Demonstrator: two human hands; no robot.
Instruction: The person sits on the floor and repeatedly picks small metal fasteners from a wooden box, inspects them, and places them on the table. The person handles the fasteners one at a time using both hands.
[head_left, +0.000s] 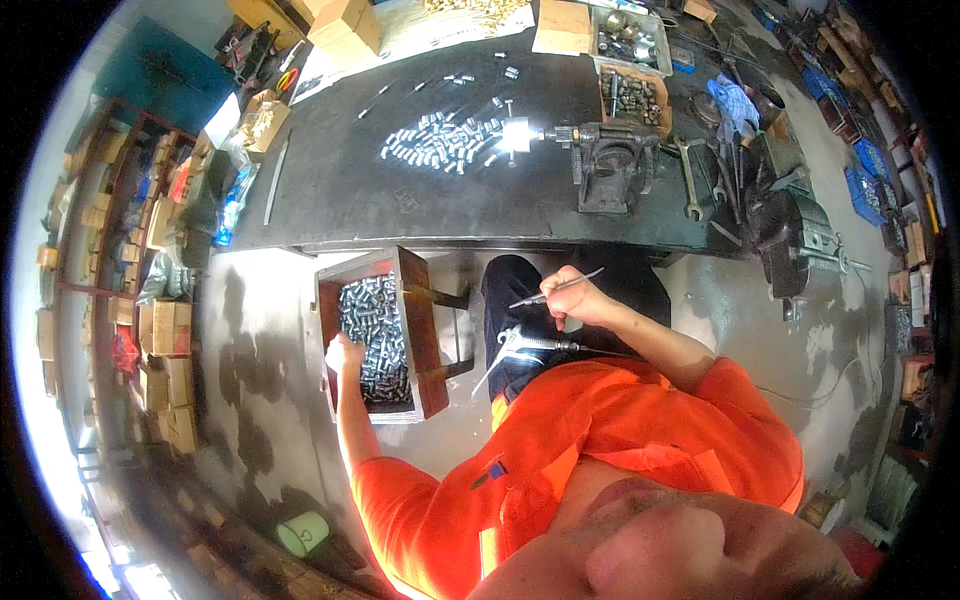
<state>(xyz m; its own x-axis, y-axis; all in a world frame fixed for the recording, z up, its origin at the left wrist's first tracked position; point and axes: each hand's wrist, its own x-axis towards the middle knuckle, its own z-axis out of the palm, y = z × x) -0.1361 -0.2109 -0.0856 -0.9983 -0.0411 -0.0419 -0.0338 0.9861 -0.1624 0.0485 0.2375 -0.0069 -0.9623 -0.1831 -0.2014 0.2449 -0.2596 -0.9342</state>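
Observation:
At the left wall of a wooden box (418, 320) filled with small metal cylindrical fittings (372, 335), my left hand (345, 352) is closed. Whether anything is between its fingers is hidden. Over my lap, my right hand (572, 297) is closed around a thin metal rod (530, 299), which sticks out past both sides of the fist. Below that hand, a silver tool with a spring-like shaft (540, 343) lies across my thigh. Many similar fittings (445, 142) are heaped on the dark workbench (340, 190), beside a brightly lit metal block (517, 135).
A bench machine (610, 165) stands right of the block, near wrenches (690, 180) and a vise (800, 230). Behind are a carton of metal parts (635, 98) and a plastic bin (630, 42). Shelves with boxes (120, 230) line the left. A green bucket (303, 534) lies on the floor.

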